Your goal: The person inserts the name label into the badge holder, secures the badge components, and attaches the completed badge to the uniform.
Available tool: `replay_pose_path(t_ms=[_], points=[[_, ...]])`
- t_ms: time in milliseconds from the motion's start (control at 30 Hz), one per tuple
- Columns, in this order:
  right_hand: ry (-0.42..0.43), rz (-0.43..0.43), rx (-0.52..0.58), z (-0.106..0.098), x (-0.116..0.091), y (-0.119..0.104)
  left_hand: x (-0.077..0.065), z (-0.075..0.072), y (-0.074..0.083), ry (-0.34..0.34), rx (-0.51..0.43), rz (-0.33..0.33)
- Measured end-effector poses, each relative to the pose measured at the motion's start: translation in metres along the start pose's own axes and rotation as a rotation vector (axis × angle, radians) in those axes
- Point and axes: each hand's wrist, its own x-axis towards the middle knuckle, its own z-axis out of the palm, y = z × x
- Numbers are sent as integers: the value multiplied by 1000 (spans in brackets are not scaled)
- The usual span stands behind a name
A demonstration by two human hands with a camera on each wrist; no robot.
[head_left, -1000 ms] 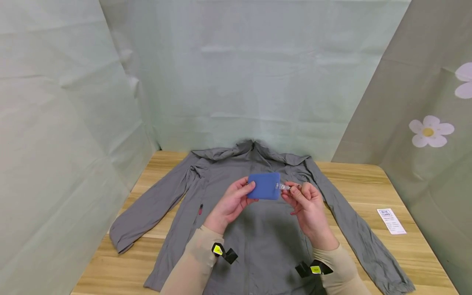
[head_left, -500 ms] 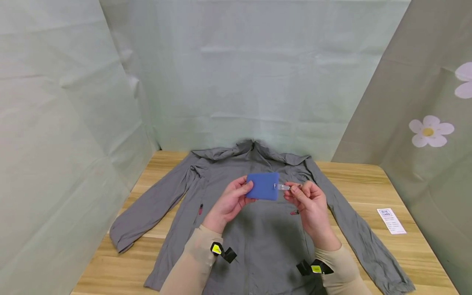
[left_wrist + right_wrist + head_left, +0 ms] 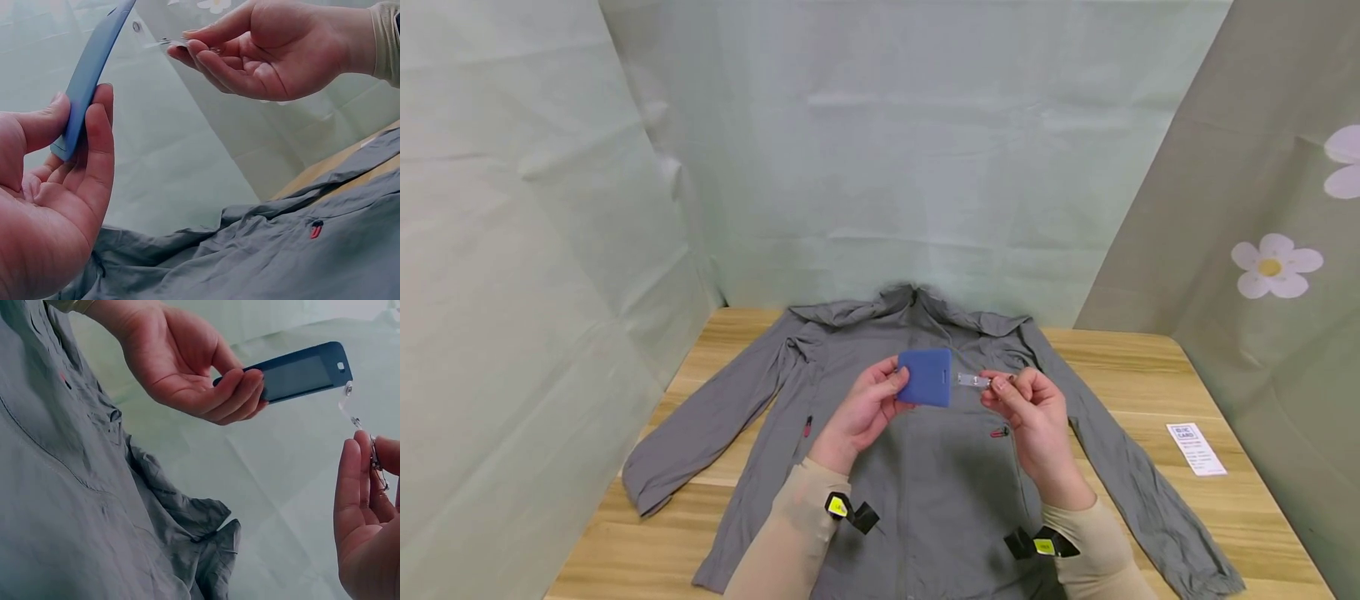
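My left hand (image 3: 859,417) holds a blue badge holder (image 3: 923,377) by one end, thumb on its face and fingers behind. A small slot shows near its free edge. In the right wrist view the badge holder (image 3: 300,374) turns its framed window side to the camera. My right hand (image 3: 1032,421) pinches a metal badge clip (image 3: 376,456) between thumb and fingers. From the clip a clear snap strap (image 3: 973,381) points toward the slot, with a small gap between strap and holder in the head view. Both hands are above a grey jacket (image 3: 940,492).
Spread out on the wooden table (image 3: 1120,367), the jacket has both sleeves stretched outward and red-tipped zipper pulls (image 3: 1000,432). A white printed card (image 3: 1197,450) lies at the right. Pale fabric walls (image 3: 910,167) enclose the table's back and sides.
The clear strap has come out of the holder's slot, and a gap has opened between them. My left hand has drawn the badge holder a little to the left; my right hand has barely moved.
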Motion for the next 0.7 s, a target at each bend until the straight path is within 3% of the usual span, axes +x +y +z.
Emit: replay_pose_path(t_ms=[400, 533, 700], points=[[95, 45, -129, -16, 12, -10, -4, 0, 11, 12, 26, 6], [97, 145, -200, -33, 18, -5, -6, -2, 13, 8, 40, -13], [67, 322, -318, -58, 29, 18, -10, -7, 11, 31, 91, -67]])
